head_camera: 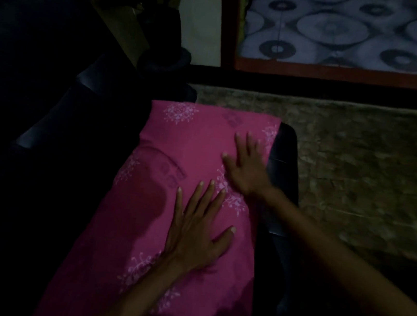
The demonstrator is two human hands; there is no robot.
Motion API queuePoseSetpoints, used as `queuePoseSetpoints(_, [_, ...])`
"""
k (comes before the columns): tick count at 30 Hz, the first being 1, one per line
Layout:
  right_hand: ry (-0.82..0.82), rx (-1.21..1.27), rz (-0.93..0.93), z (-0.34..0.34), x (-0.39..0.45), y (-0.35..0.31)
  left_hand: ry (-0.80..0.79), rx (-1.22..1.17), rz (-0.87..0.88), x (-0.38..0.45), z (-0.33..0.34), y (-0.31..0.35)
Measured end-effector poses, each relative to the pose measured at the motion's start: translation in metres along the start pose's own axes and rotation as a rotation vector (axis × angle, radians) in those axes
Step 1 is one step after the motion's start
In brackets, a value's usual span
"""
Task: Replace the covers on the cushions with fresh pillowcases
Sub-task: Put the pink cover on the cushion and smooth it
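The left hand lies flat, palm down, its fingers straight and spread with the thumb splayed toward the right hand, which lies just ahead of its fingertips, also flat and spread but blurred, both forearms reaching in from the lower edge.
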State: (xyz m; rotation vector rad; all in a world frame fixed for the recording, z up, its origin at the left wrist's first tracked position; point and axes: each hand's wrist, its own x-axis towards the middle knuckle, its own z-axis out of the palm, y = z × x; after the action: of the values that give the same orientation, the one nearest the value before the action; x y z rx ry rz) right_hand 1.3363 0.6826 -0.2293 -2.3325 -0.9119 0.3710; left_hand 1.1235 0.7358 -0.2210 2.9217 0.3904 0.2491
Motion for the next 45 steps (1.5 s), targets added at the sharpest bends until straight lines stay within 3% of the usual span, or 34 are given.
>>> queuePoseSetpoints(4, [0.044,0.043,0.153,0.011,-0.050,-0.014,0.021,-0.009,0.001,-0.005,-0.010,0.001])
queuePoseSetpoints(6, [0.040,0.017,0.123,0.010,-0.073,-0.032,0.049,-0.049,-0.092,-0.014,-0.018,0.007])
queuePoseSetpoints(9, [-0.045,-0.071,-0.026,0.026,-0.105,-0.045,0.042,-0.031,-0.183,-0.051,-0.022,0.015])
queuePoseSetpoints(14, [-0.192,-0.136,0.074,0.017,-0.092,-0.043,0.040,0.030,-0.153,-0.110,-0.023,0.012])
queuePoseSetpoints(17, [-0.091,-0.095,0.149,0.017,-0.123,-0.063,0.051,-0.012,-0.216,-0.133,-0.028,0.031])
queuePoseSetpoints(21, [-0.092,-0.022,0.096,0.041,-0.193,-0.069,0.017,0.006,-0.151,-0.165,-0.015,0.045])
queuePoseSetpoints(26, [-0.227,-0.105,0.134,0.027,-0.173,-0.059,-0.051,0.085,-0.059,-0.180,-0.012,0.031])
queuePoseSetpoints(31, [-0.168,0.003,0.093,0.037,-0.196,-0.066,-0.053,0.032,-0.131,-0.192,-0.019,0.055])
queuePoseSetpoints(36, [-0.225,0.051,0.070,0.036,-0.216,-0.065,-0.165,0.157,-0.021,-0.210,0.001,0.076])
queuePoseSetpoints(41, [-0.254,-0.010,0.075,0.026,-0.207,-0.064,-0.067,0.151,0.079,-0.219,-0.006,0.068])
queuePoseSetpoints(45, [-0.201,0.103,0.087,0.025,-0.220,-0.065,-0.008,0.014,0.139,-0.220,-0.013,0.081])
